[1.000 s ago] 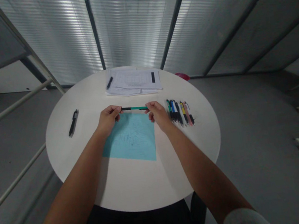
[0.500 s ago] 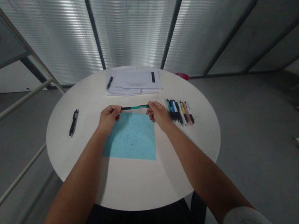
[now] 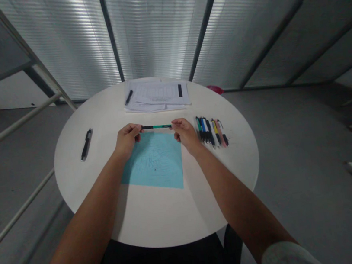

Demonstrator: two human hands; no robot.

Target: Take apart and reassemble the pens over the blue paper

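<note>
A green and black pen (image 3: 157, 126) is held level between my two hands, over the far edge of a blue sheet of paper (image 3: 154, 161) with dark scribbles on it. My left hand (image 3: 128, 138) pinches the black end. At the green end, the fingers of my right hand (image 3: 184, 133) are closed on the pen, hiding its tip. Just right of that hand lies a row of several pens (image 3: 211, 132) in green, blue, white, black, yellow and pink.
The round white table (image 3: 149, 219) bears a stack of printed papers (image 3: 157, 95) at its far side, with a dark pen (image 3: 129, 97) on top. A black pen (image 3: 86, 144) lies alone at the left. A metal rail (image 3: 14, 126) runs beside the table on the left.
My right hand's fingers have shifted slightly left along the pen, covering more of its green end. The left hand has barely moved.
</note>
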